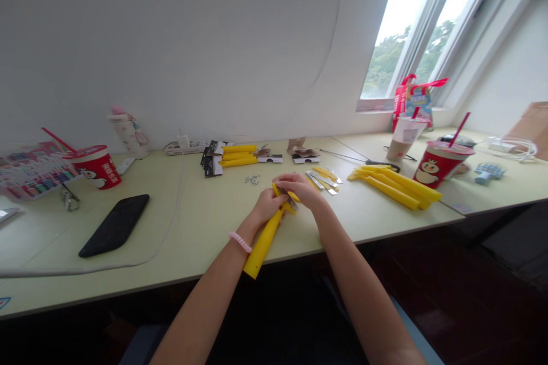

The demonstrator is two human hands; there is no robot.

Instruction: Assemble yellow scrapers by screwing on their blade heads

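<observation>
A long yellow tool handle (pixel 264 245) slants from the table's front edge up to my hands. Around its upper end my left hand (pixel 266 206) is closed, with a pink coil band on the wrist. My right hand (pixel 298 189) pinches the yellow head of the same tool, where a bit of metal shows; the exact fingertip contact is too small to tell. Small silvery screws (pixel 252 179) lie scattered just beyond my hands. To the right rest several yellow and metal blade pieces (pixel 324 178). Farther right is a pile of yellow handles (pixel 394 185).
Yellow handles with black cards (pixel 237 155) lie near the wall beside opened card packaging (pixel 303 151). A screwdriver (pixel 381 164) lies at the right. Red cups (pixel 443 162) stand at both sides. A black phone (pixel 115 225) and a white cable (pixel 165 234) are at the left.
</observation>
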